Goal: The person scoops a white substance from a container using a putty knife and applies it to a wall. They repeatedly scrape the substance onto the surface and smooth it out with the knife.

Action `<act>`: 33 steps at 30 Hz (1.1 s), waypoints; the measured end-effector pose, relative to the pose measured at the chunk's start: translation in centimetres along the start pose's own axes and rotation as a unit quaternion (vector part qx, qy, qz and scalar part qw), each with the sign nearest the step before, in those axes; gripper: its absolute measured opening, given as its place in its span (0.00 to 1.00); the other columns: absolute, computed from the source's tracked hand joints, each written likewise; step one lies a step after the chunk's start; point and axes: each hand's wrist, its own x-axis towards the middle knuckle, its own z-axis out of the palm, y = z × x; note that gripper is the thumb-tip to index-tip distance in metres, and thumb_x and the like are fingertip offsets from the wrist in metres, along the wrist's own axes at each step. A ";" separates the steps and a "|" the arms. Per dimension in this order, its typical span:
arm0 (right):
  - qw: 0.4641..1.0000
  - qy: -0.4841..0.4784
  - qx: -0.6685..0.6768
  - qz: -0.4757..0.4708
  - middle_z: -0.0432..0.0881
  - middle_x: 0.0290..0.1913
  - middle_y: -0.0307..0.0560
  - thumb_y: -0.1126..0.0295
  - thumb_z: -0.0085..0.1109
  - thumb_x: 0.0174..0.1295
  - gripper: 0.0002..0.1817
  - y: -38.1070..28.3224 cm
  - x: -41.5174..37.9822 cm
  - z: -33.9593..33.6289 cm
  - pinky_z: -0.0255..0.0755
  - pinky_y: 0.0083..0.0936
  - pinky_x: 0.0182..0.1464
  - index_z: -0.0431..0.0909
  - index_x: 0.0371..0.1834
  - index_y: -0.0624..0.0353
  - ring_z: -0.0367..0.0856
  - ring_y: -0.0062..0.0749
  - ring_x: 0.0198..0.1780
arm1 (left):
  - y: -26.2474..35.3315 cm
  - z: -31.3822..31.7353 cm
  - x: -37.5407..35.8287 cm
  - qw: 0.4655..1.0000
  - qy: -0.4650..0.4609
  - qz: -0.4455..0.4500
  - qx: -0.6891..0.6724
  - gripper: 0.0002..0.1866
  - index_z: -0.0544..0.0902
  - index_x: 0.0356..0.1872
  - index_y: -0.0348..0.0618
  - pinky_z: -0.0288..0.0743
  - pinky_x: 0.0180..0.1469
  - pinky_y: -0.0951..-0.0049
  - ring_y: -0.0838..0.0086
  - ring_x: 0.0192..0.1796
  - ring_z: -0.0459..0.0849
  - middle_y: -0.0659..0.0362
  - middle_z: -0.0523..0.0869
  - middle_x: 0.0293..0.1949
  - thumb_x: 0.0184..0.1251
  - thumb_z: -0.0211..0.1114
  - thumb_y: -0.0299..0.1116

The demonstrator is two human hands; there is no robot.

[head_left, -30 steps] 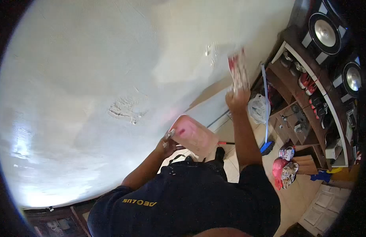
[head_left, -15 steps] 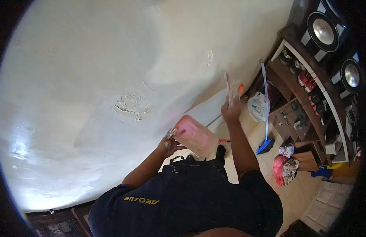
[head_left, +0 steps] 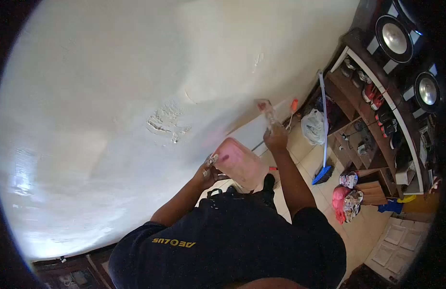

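L hand [head_left: 211, 172] grips pink container [head_left: 239, 164] at its L edge, white-smeared thumb on the near side, fingers part-curled under; container sits in front of torso, tilted, nr the wall [head_left: 102, 72]. R hand [head_left: 276, 136] is closed round handle of a flat scraper [head_left: 265, 107], indiv. fingers too small to tell; blade points up and slightly L, above + R of container; can't tell if it touches wall. Wall has rough white patch [head_left: 167, 123] up-L of container, plus smaller white smear [head_left: 257, 61] higher, twd R. Orange-handled tool [head_left: 294, 104] just beside scraper, R side. Further R: white plastic bag [head_left: 313, 127], broom [head_left: 324, 120] w/ blue head down on tiled floor [head_left: 305, 168], shoe rack [head_left: 406, 139] w/ shoes, 2 round speakers [head_left: 394, 38] at top R. Person wears dark shirt [head_left: 242, 241] w/ yellow lettering.
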 end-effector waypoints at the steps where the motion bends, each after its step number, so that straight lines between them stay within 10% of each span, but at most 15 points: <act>1: 0.998 0.055 -0.019 0.029 0.70 0.58 0.60 0.74 0.49 0.53 0.22 -1.0 1.1 -1.4 0.70 0.40 0.53 0.69 0.54 0.64 0.73 0.50 0.55 | -0.2 -0.6 0.2 1.000 -0.011 0.004 -0.008 0.30 0.58 0.64 0.56 0.70 0.52 0.41 0.51 0.54 0.76 0.53 0.69 0.59 0.64 0.56 0.49; 9: 0.918 0.297 -0.179 -0.191 0.74 0.28 0.51 0.66 0.55 0.49 0.14 -7.0 13.5 -7.0 0.70 0.40 0.29 0.75 0.39 0.61 0.72 0.47 0.23 | -0.8 -1.8 0.3 0.997 -0.055 0.002 -0.044 0.30 0.58 0.64 0.57 0.68 0.54 0.39 0.49 0.55 0.75 0.53 0.66 0.63 0.64 0.56 0.49; 14: 0.993 0.052 -0.079 -0.070 0.78 0.45 0.62 0.73 0.53 0.46 0.15 -5.0 2.7 -1.4 0.73 0.41 0.46 0.75 0.39 0.66 0.77 0.56 0.44 | 0.0 -1.3 -1.5 1.000 -0.003 0.026 0.007 0.32 0.62 0.64 0.46 0.64 0.59 0.43 0.55 0.58 0.73 0.52 0.71 0.59 0.64 0.51 0.53; 19: 0.994 0.107 -0.023 0.011 0.74 0.50 0.67 0.77 0.48 0.49 0.19 -9.2 -1.4 -3.8 0.69 0.41 0.56 0.72 0.47 0.72 0.74 0.60 0.52 | -0.4 -3.7 -1.9 1.000 0.001 0.010 -0.007 0.31 0.61 0.64 0.51 0.66 0.56 0.41 0.52 0.57 0.73 0.51 0.70 0.60 0.63 0.53 0.53; 26: 0.943 0.226 0.079 -0.230 0.71 0.58 0.52 0.69 0.50 0.59 0.15 -23.3 8.0 -7.3 0.65 0.50 0.60 0.76 0.48 0.59 0.68 0.54 0.61 | -1.7 -5.4 -2.4 0.996 -0.042 -0.006 -0.084 0.27 0.60 0.64 0.60 0.67 0.55 0.41 0.49 0.56 0.74 0.55 0.69 0.61 0.65 0.53 0.49; 33: 0.977 0.008 0.027 -0.212 0.61 0.67 0.48 0.71 0.51 0.52 0.22 -24.0 3.7 -0.1 0.44 0.57 0.68 0.76 0.53 0.55 0.51 0.51 0.71 | -2.8 -8.5 -5.1 0.997 -0.052 0.002 -0.057 0.30 0.62 0.64 0.55 0.67 0.55 0.42 0.53 0.59 0.72 0.56 0.68 0.62 0.62 0.57 0.49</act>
